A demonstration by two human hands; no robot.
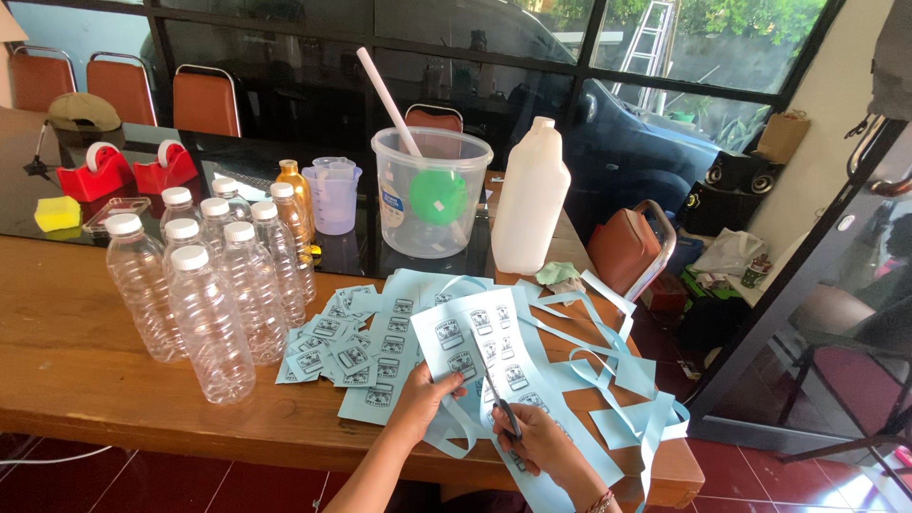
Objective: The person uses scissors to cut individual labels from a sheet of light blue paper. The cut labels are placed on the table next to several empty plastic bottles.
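At the near edge of the wooden table (85,313) we see the left hand (423,394) pinching the lower edge of a pale blue label sheet (480,347), thumb on top and fingers curled under. The right hand (537,442) is closed around the handles of the scissors (496,391), whose blades point up into the sheet among the printed labels. The sheet lies flat on the table just in front of the person, overlapping more blue sheets (394,347) to its left. Beside those sits a heap of cut labels (328,347), touching the feet of the empty clear bottles (214,304) with white caps. To the right, long blue paper strips (608,366) trail over the table's edge. Further back stand a clear bucket (432,195) with a white stick and a green scoop in it, a white jug (530,199), a small measuring cup (333,198) and two red tape dispensers (128,169).
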